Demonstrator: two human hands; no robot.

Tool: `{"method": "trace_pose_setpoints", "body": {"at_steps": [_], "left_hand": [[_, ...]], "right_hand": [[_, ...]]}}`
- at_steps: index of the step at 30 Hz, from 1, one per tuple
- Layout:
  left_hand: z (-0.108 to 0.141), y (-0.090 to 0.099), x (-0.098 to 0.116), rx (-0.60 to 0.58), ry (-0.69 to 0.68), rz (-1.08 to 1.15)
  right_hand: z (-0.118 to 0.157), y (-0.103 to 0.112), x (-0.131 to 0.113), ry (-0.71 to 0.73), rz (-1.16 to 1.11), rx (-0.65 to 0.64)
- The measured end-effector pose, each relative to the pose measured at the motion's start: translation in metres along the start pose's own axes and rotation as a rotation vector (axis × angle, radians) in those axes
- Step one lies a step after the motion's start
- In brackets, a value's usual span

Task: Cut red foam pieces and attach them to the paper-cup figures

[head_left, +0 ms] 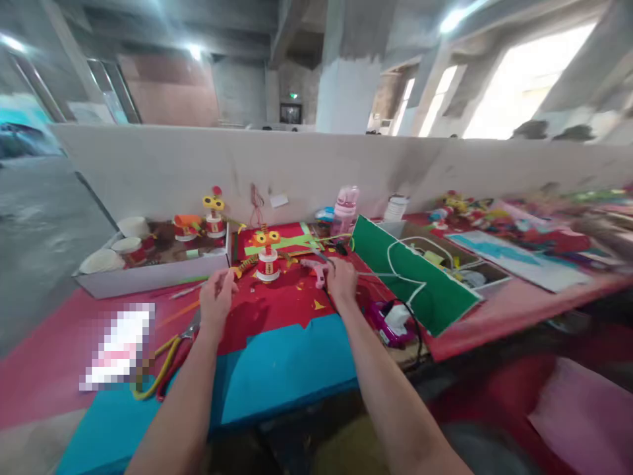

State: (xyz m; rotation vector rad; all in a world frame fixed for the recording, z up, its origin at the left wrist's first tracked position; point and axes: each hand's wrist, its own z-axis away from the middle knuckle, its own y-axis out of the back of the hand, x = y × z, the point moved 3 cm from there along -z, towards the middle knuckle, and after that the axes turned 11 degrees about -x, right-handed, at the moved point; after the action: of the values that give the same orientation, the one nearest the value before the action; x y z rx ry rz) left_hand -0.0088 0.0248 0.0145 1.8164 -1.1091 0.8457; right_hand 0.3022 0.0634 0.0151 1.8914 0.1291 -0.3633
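A small robot figure stands upright on the red table covering, with a red and white cup body, yellow eyes and spring-like arms. My left hand is closed, its fingertips at the yellow end of the figure's left-side arm. Right of the figure, my right hand is curled at the back of a pink glue gun, whose nozzle points left toward the figure. The right fingers are partly hidden. Pliers with yellow and red handles lie by my left forearm.
A white box on the left holds cups and similar figures. A green board leans at a compartment box on the right. A purple power strip with a white plug sits near it. Blue sheets cover the front edge. A pink bottle stands behind.
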Motion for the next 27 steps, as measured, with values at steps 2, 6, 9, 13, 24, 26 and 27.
{"method": "trace_pose_setpoints", "body": {"at_steps": [2, 6, 9, 13, 24, 26, 27], "left_hand": [[-0.002, 0.0, 0.0, -0.007, -0.021, -0.085], [-0.004, 0.004, 0.0, -0.001, -0.027, -0.15], [-0.006, 0.014, -0.002, 0.068, -0.012, -0.138], [-0.007, 0.029, -0.004, 0.184, -0.008, -0.186], [0.0, 0.005, 0.008, -0.063, -0.219, -0.43], [0.0, 0.0, 0.005, -0.096, -0.247, -0.432], [0.0, -0.003, 0.004, -0.105, -0.262, -0.428]], "right_hand": [[-0.025, 0.007, 0.013, -0.105, 0.057, -0.084], [-0.054, 0.02, 0.019, -0.195, 0.082, -0.079], [-0.042, 0.017, -0.007, -0.064, -0.064, 0.059], [0.01, -0.012, -0.068, 0.288, -0.385, 0.143], [0.067, -0.058, -0.109, 0.648, -0.544, -0.312], [0.068, -0.056, -0.111, 0.658, -0.546, -0.333], [0.068, -0.055, -0.113, 0.651, -0.547, -0.338]]}}
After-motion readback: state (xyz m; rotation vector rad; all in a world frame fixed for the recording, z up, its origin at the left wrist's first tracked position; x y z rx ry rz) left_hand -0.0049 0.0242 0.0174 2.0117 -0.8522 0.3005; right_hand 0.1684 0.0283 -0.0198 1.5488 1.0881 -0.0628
